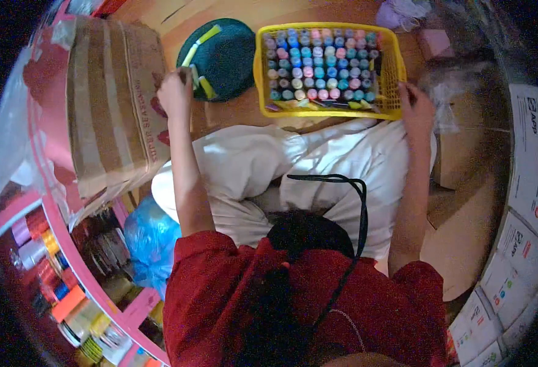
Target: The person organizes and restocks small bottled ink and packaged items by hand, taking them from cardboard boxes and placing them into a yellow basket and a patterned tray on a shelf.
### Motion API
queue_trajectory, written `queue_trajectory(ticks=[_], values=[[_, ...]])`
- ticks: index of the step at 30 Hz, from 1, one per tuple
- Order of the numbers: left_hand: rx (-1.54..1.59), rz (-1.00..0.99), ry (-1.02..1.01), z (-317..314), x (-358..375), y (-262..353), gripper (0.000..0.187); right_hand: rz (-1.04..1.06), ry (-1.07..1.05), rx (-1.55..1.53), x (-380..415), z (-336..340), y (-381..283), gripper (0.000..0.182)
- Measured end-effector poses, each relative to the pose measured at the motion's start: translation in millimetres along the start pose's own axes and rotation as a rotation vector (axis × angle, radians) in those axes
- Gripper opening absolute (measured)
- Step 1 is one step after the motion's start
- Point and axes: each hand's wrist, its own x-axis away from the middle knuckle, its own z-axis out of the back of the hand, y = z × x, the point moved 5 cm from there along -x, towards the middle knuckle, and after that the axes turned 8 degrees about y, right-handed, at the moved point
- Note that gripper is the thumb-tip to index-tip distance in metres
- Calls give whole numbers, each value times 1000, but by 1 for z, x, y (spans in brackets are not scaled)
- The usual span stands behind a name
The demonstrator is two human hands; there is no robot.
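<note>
Markers (318,62) stood packed in a yellow basket (330,114) on the floor, just beyond the knees.

They were set on end, I judged, so the cap colours showed from above. My right hand (418,110) was at the basket's right edge, probably steadying it; I couldn't tell whether its fingers gripped. My left hand (175,95), fingers bunched, was at the left edge of a green disc (229,64) bearing slim yellow-green pieces (207,86); whether it held anything, I couldn't tell. I read "SUPER" on the carton (100,98) and "APP" on white boxes (526,144).
</note>
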Motion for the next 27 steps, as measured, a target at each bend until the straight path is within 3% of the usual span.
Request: queue_trajectory(ticks=[2,6,7,10,11,14,16,17,19,21,22,23,24,25,27], values=[[-82,-41,-254,-57,1,-36,31,6,15,8,0,1,-5,42],[-271,-64,-363,-86,17,-16,32,1,3,63,0,1,-7,42],[-281,-122,-250,-93,22,-16,32,-21,-14,91,0,0,-3,42],[-246,-136,-161,-104,24,-19,31,21,100,18,0,5,-6,41],[-78,-191,-117,-102,25,-23,31,-8,153,-35,3,14,-7,38],[-25,-83,-214,-36,26,6,29,-45,313,-235,13,43,-20,29],[456,3,-246,9,33,25,26,-7,385,-433,31,58,-29,23],[693,52,-264,31,41,36,26,-183,266,-438,43,62,-31,20],[759,-3,-361,70,61,69,20,-148,140,-434,68,69,-55,21],[1085,3,-377,89,99,103,15,-85,-32,-495,91,67,-85,22],[1125,34,-543,92,119,124,17,-42,-144,-554,102,63,-102,23],[1173,-12,-504,83,139,140,16,-29,-221,-574,113,58,-112,24],[1388,86,-588,89,159,165,14,-16,-297,-594,124,51,-118,25],[1421,-26,-758,72,178,184,16,-79,-270,-661,131,47,-119,25],[1562,83,-705,83,191,211,16,-205,-218,-792,142,39,-112,26]])
